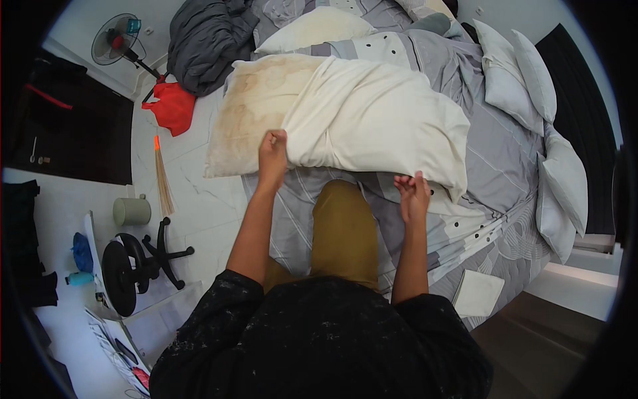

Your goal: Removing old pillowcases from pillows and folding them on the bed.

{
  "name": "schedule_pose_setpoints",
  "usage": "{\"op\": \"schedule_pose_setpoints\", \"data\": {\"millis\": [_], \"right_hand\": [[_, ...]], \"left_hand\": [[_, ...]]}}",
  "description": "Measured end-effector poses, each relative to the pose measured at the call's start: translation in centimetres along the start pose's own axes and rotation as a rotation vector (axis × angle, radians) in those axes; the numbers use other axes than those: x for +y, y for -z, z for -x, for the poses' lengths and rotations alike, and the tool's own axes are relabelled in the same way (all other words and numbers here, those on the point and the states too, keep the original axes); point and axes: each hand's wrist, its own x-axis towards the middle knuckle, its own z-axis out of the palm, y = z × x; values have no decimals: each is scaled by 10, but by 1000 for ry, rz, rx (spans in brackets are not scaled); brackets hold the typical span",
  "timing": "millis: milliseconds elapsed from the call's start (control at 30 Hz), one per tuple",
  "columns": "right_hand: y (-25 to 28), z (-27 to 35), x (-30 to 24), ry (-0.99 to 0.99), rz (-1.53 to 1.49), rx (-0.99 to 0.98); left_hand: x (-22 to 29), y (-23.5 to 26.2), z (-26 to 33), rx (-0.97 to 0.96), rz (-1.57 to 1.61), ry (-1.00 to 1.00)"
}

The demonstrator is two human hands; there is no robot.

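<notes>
A stained, yellowed pillow lies crosswise on the bed in front of me, partly inside a cream pillowcase. The case covers its right and middle part, with twisted folds; the left end of the pillow is bare. My left hand is closed on the case's open edge, near the pillow's front side. At the front right, my right hand has its fingers curled at the lower edge of the case, seemingly pinching the fabric. My knee, in mustard trousers, rests on the bed between my arms.
Another cream pillow lies behind; several white pillows line the right side. A folded white cloth lies on the grey bedding. Left on the floor are a dark blanket, red bag, broom and tipped swivel chair.
</notes>
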Motion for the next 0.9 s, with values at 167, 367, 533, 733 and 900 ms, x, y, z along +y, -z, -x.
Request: {"op": "schedule_pose_setpoints", "data": {"millis": [167,367,533,733,900], "right_hand": [[-64,70,-103,229,124,-251],[-116,105,-174,441,-24,-362],[-112,88,-162,448,-30,-229],[-98,74,-161,422,-16,-197],[-94,77,-155,370,-5,-242]], "left_hand": [[101,10,-29,89,127,-212],[190,-9,-3,-161,177,-193],[181,-26,86,-83,-685,-703],[143,-15,110,16,-549,-426],[127,-22,82,186,-516,-559]]}}
